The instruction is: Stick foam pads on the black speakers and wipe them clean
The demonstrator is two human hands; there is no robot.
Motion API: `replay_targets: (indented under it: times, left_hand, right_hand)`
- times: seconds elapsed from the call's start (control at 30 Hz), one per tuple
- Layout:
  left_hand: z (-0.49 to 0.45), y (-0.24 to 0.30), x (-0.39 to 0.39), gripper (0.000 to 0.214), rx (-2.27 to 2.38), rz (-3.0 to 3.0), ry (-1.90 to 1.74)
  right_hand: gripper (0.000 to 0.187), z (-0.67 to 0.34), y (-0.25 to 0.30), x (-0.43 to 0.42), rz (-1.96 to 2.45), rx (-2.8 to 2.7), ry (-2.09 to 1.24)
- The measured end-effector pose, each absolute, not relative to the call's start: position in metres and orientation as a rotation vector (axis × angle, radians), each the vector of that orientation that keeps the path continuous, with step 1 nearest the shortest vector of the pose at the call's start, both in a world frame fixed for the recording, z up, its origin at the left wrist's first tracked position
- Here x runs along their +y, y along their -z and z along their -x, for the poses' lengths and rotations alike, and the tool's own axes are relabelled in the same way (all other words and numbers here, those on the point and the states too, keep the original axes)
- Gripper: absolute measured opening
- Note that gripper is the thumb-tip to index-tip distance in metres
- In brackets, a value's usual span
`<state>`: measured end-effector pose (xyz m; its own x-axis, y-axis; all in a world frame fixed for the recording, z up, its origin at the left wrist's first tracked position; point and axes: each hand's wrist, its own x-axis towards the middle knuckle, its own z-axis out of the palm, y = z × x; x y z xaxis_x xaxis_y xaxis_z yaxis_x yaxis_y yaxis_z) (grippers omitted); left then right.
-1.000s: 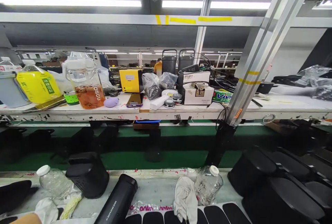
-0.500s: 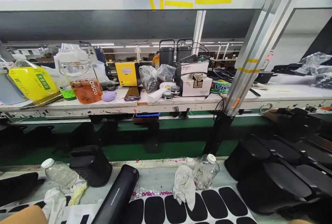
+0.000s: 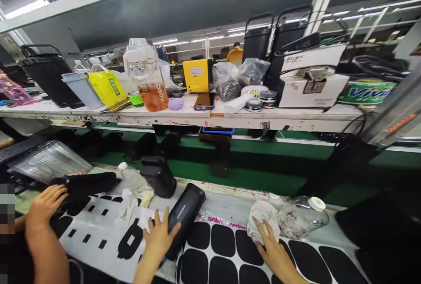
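My left hand lies with spread fingers against the lower end of a black cylinder that rests tilted on the near bench. My right hand reaches forward with stretched fingers, its fingertips on a crumpled white cloth. An empty clear plastic bottle with a white cap lies just right of the cloth. Both hands are over a white sheet of black oval pads. Neither hand grips anything.
At the far left another person's hand touches a long black part. A black housing, a second bottle and a cloth lie near it. The raised shelf holds a drink jug, a yellow box and a white machine.
The view has dropped and swung left. Both my hands have come into view, the left onto the black cylinder, the right onto the white cloth. Another person's hand now shows at the left.
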<state>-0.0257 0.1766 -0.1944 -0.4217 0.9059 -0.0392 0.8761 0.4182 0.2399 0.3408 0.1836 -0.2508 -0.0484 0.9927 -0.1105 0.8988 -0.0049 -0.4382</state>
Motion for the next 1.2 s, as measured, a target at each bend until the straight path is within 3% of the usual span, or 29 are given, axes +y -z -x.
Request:
replay_targets:
  times: [0.13, 0.3, 0.43, 0.57, 0.63, 0.73, 0.87, 1.03, 1.2]
  left_hand:
    - [0.014, 0.216, 0.156, 0.077, 2.493, -1.576, -0.191]
    - [-0.024, 0.211, 0.199, 0.094, 2.385, -1.774, -0.379]
    - [-0.033, 0.207, 0.240, 0.095, 2.283, -1.811, -0.597]
    - [-0.010, 0.183, 0.244, 0.091, 2.217, -1.792, -0.797]
    - [0.002, 0.161, 0.238, 0.098, 2.190, -1.783, -0.915]
    - [0.005, 0.137, 0.225, 0.113, 2.142, -1.742, -1.095]
    - [-0.019, 0.151, 0.203, 0.126, 1.916, -1.566, -1.381]
    - [-0.041, 0.192, 0.178, 0.119, 1.828, -1.695, -1.469]
    - [-0.042, 0.171, 0.163, 0.100, 1.685, -2.199, -1.612]
  right_hand:
    - [0.040, -0.334, 0.275, 0.226, 2.107, -2.084, -0.482]
    - [0.056, -0.317, 0.235, 0.254, 2.096, -2.113, -0.272]
    - [0.047, -0.283, 0.238, 0.200, 1.663, -2.499, -0.525]
    - [0.076, -0.270, 0.275, 0.156, 1.507, -2.649, -0.880]
    - [0.081, -0.270, 0.289, 0.159, 1.578, -2.594, -0.830]
    - [0.071, -0.266, 0.298, 0.174, 1.702, -2.462, -0.552]
    - [0.038, -0.247, 0.306, 0.167, 1.828, -2.333, -0.404]
    - [0.031, -0.237, 0.328, 0.130, 1.855, -2.259, -0.349]
    - [0.023, -0.245, 0.336, 0.124, 1.803, -2.235, -0.333]
